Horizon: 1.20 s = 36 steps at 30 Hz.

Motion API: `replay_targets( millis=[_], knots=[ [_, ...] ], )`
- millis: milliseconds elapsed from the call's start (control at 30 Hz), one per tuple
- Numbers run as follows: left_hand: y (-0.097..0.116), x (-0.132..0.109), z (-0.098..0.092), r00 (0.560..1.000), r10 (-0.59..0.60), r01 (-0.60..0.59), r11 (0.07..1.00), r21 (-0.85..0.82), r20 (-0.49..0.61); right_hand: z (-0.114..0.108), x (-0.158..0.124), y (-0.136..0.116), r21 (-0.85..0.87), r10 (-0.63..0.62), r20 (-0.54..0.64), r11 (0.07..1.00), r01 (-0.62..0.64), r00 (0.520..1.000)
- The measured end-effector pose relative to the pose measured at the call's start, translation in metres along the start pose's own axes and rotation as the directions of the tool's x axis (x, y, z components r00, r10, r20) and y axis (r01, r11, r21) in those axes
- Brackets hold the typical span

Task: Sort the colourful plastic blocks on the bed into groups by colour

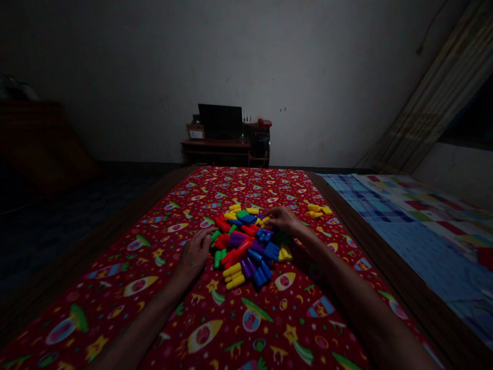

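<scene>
A loose heap of plastic toy building blocks in red, green, blue, purple and yellow lies on a red printed cloth. My left hand rests on the cloth at the heap's left edge, fingers stretched out beside a green block. At the heap's upper right, my right hand has its fingers bent down around the end of a yellow block. The fingertips are partly hidden and the light is dim. Off to the right, several yellow blocks form a small separate group.
The cloth covers a long surface with dark brown borders. Beyond its far end stands a desk with a monitor and a red telephone. A blue checked sheet lies to the right; a curtain hangs above it.
</scene>
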<state>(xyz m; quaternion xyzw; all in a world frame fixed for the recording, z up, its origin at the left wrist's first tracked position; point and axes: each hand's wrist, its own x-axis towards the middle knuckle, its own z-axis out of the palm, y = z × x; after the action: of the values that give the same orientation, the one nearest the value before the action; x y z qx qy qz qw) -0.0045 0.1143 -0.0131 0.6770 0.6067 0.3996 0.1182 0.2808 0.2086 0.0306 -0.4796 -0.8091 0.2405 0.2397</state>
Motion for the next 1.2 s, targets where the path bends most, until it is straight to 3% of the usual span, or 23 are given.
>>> replay_targets(
  millis=[133, 233, 333, 500, 667, 800, 933, 1000, 1067, 1133, 1200],
  knots=[
    [0.002, 0.000, -0.001, 1.000, -0.004, 0.004, 1.000, -0.009, 0.008, -0.024, 0.003, 0.017, 0.173, 0.116, -0.116, 0.980, -0.095, 0.986],
    [0.004, -0.001, -0.002, 1.000, -0.017, 0.018, 1.000, -0.014, 0.015, -0.046, -0.002, 0.031, 0.192, 0.138, -0.174, 0.976, -0.104, 0.975],
    [0.006, -0.001, -0.002, 0.999, -0.034, 0.034, 0.999, -0.004, 0.012, -0.067, -0.014, 0.048, 0.041, 0.196, -0.238, 0.981, -0.192, 0.951],
    [0.004, 0.000, -0.002, 1.000, -0.012, 0.012, 1.000, 0.000, 0.009, -0.096, -0.040, 0.079, -0.201, 0.263, -0.486, 0.894, -0.400, 0.833],
    [0.001, 0.000, -0.002, 1.000, -0.011, 0.011, 1.000, 0.005, 0.002, -0.097, -0.056, 0.107, -0.144, 0.453, -0.462, 0.809, -0.569, 0.762],
    [0.000, -0.001, -0.001, 1.000, -0.018, 0.018, 1.000, 0.007, 0.003, -0.093, -0.057, 0.115, -0.168, 0.445, -0.509, 0.788, -0.592, 0.737],
    [0.000, -0.001, -0.001, 1.000, -0.017, 0.017, 1.000, -0.001, 0.001, -0.095, -0.045, 0.088, -0.191, 0.332, -0.574, 0.835, -0.516, 0.749],
    [0.001, -0.001, -0.001, 1.000, -0.023, 0.023, 1.000, -0.002, 0.005, -0.087, -0.036, 0.063, -0.181, 0.249, -0.553, 0.896, -0.406, 0.795],
    [0.002, -0.002, -0.001, 1.000, -0.029, 0.029, 1.000, -0.006, 0.007, -0.067, -0.026, 0.034, -0.141, 0.141, -0.457, 0.963, -0.228, 0.878],
    [0.004, -0.002, -0.001, 1.000, -0.028, 0.028, 1.000, -0.010, 0.006, -0.038, -0.019, 0.008, -0.073, 0.019, -0.289, 0.996, -0.041, 0.957],
    [0.005, -0.002, -0.002, 1.000, -0.028, 0.028, 1.000, -0.008, 0.005, -0.008, -0.014, -0.013, -0.025, -0.101, -0.141, 0.995, 0.099, 0.985]
  ],
)
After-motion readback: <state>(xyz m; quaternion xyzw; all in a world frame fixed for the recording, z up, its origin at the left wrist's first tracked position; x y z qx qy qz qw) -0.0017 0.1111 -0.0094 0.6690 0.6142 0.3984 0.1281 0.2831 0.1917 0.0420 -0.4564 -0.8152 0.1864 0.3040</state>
